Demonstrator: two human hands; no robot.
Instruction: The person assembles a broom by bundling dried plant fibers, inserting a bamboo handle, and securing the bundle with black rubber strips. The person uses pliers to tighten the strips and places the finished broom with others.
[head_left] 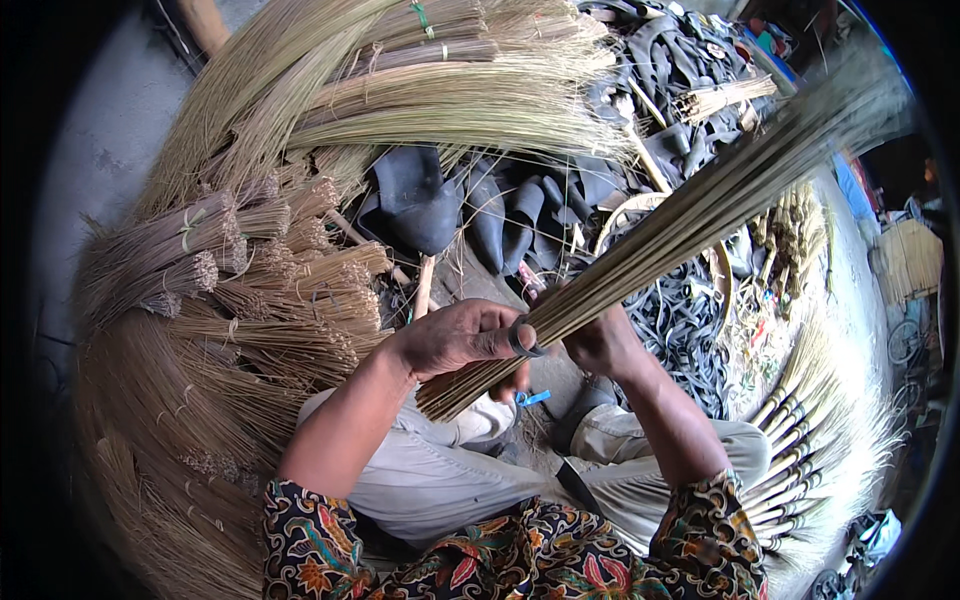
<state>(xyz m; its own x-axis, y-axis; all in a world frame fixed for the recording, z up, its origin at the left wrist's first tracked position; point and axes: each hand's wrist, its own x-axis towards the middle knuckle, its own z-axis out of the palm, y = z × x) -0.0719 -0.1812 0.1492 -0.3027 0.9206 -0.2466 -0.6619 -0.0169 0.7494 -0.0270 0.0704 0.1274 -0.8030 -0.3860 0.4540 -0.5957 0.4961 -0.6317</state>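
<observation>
– At centre of the frame, how many hands (455,338)?
– Exactly two; also one held stalk bundle (680,230), one black band (520,338), one blue strip (535,398).
– And tied brooms (788,440), lower right?
– More than six, overlapping; not exactly countable.

Blurred tips of straw bundle (650,241), right hand (601,342) partly hidden
</observation>
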